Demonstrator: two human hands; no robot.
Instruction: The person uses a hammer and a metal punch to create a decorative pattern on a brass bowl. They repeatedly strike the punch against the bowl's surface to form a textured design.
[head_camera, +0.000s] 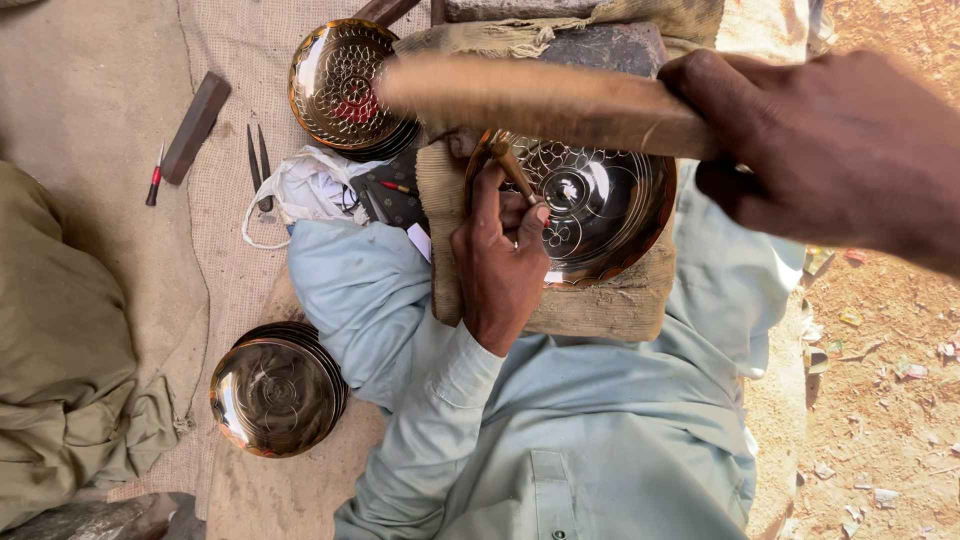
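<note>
Engraved round brass plate (600, 205) lies on a folded coarse brown cloth pad (600, 305) over the person's lap, patterned face up, with floral circles cut into the metal. Left hand (500, 262) rests on the plate's left rim; its fingers (488, 195) are closed round a short metal chisel (512, 170), tip set on the plate surface, shaft tilted. Right hand (830, 150), closest to the camera, is wrapped tight around the end of a thick wooden mallet (540, 100), which is blurred and lies across the view above the plate.

Pale blue clothing (560, 440) covers the lap below the pad. Left of it, on burlap floor matting (225, 250), sits a stack of plain brass plates (275, 390). Olive green fabric bundle (60, 350) lies at far left.

Further out: white crumpled cloth (305, 185), two thin dark metal punches (258, 160), a dark rectangular block (195, 125), a small red-handled tool (154, 185). Farthest, a second stack of engraved brass plates (345, 85) just beside a grey stone block (600, 45).
</note>
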